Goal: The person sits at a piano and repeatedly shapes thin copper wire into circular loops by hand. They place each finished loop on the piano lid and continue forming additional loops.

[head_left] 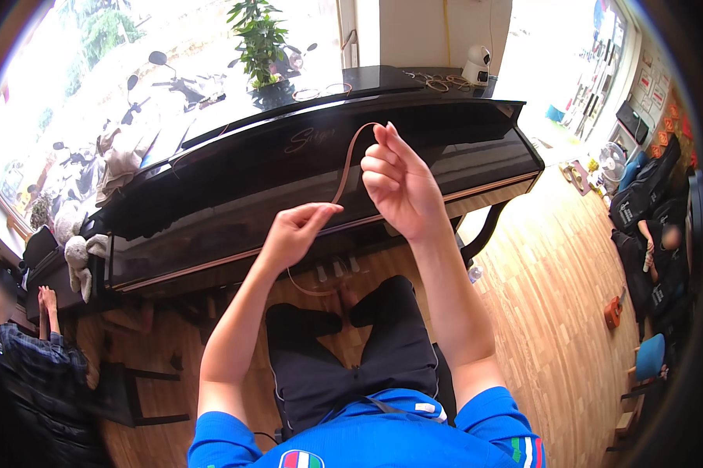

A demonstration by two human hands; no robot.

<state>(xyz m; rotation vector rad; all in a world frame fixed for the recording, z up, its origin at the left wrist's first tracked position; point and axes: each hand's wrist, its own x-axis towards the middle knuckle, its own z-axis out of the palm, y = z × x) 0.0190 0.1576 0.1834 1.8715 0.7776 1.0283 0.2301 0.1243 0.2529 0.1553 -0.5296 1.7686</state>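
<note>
A thin, light tan strip (349, 162) curves up between my two hands, in front of the black piano (226, 203). My left hand (300, 231) pinches it lower down at the centre, and a loose part hangs in a loop below that hand, near my knees. My right hand (393, 179) is raised higher, to the right, with fingers curled and the arched upper part of the strip pinched at the fingertips. Coiled thin cords (437, 82) lie on the piano's top beside a small white camera-like device (476, 66).
A co-worker (20, 351) sits at the left near a dark chair (137, 394). Another person (655, 265) is at the right among black bags. A plush toy (78, 261) hangs at the piano's left end. An orange object (612, 312) and a blue seat (648, 359) stand on the right.
</note>
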